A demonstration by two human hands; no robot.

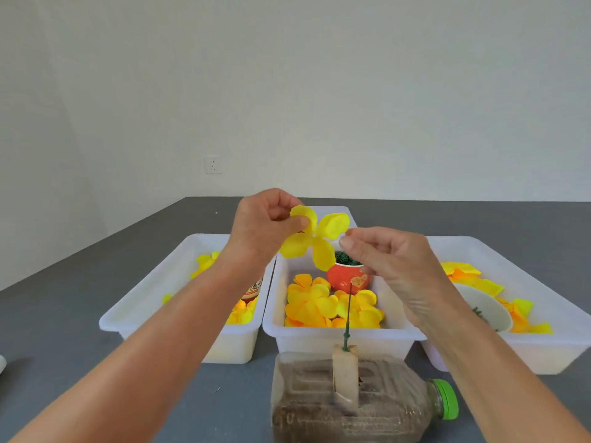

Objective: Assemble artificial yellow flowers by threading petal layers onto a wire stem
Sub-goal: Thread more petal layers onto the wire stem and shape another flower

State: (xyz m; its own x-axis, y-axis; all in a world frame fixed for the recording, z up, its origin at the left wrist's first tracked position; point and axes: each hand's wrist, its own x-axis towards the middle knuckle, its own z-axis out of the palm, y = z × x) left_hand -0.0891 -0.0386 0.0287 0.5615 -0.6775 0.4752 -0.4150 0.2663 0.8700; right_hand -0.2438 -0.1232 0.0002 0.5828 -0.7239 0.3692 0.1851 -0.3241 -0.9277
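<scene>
**Petal layer held up above the stem, not yet threaded**

Left hand [262,225] pinches a four-lobed yellow petal layer [315,239] by its upper-left lobe, thumb and fingers curled onto it. The layer is held up in the air above the middle bin [335,338], flat face toward the camera, probably to find the centre hole. Right hand [393,263] is just right of the layer, thumb and forefinger closed together at the edge of the upper-right lobe; cannot tell if they actually grip the lobe or only touch it.

Wire stem [349,310] stands upright, thin and dark green with a knobbly lower part, stuck into a pale block [344,375] that sits on a plastic bottle [348,401] lying on its side. The bottle is filled with something brown and grainy and has a green cap; likely a weighted stand so both hands stay free. Stem tip is bare, below the held layer and apart from it.

Three white, smooth plastic bins sit side by side on the grey tabletop [80,318]. Middle bin holds loose yellow-orange petal layers [311,303], soft and fabric-like, and a red cup [347,278] of small green parts. Left bin [150,302] and right bin [543,350] also hold yellow petals; right one has a white bowl [486,310].
</scene>
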